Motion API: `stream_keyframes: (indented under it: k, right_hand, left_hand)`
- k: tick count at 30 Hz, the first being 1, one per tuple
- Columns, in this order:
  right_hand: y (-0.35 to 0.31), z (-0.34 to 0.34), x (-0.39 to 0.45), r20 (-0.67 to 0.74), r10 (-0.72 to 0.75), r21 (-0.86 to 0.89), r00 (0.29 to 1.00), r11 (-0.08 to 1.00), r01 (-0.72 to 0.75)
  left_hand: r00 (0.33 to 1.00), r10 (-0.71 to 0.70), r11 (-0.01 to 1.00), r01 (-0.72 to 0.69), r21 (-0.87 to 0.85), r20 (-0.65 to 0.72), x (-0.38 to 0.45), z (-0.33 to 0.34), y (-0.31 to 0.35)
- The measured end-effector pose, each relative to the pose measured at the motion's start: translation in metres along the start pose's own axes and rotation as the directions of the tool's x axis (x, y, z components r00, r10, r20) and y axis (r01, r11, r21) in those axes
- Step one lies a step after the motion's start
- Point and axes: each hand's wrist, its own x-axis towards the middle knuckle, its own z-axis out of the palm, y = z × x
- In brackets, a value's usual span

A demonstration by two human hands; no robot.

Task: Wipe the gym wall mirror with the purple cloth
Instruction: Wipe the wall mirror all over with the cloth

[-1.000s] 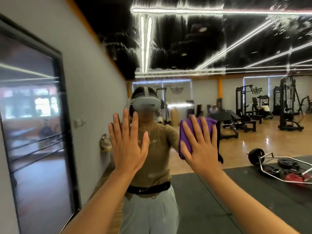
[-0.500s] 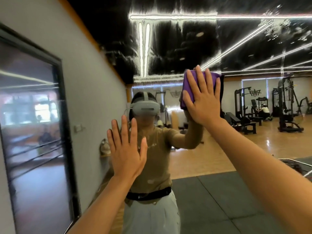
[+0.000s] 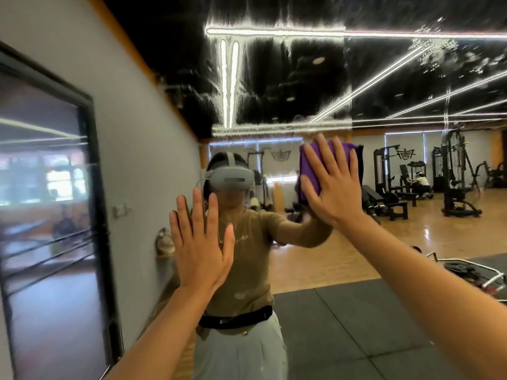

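Cloth (image 3: 308, 171) under right hand (image 3: 333, 185) has dropped lower on mirror (image 3: 356, 78).

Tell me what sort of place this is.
A gym, most likely. The wall mirror reflects weight machines, a bench and dark floor mats. The right hand presses a purple cloth flat on the glass.

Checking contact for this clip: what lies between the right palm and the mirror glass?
In the head view, the folded purple cloth lies there, pressed flat by the right hand against the mirror.
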Motion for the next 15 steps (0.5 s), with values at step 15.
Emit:
stream_keyframes:
  k: [15]
  right_hand:
    - [-0.008,0.030,-0.159,0.051,-0.044,-0.043,0.998,0.998,0.047]
  left_hand:
    - [1.000,-0.002,0.999,0.002,-0.036,0.016,0.000,0.000,0.000]
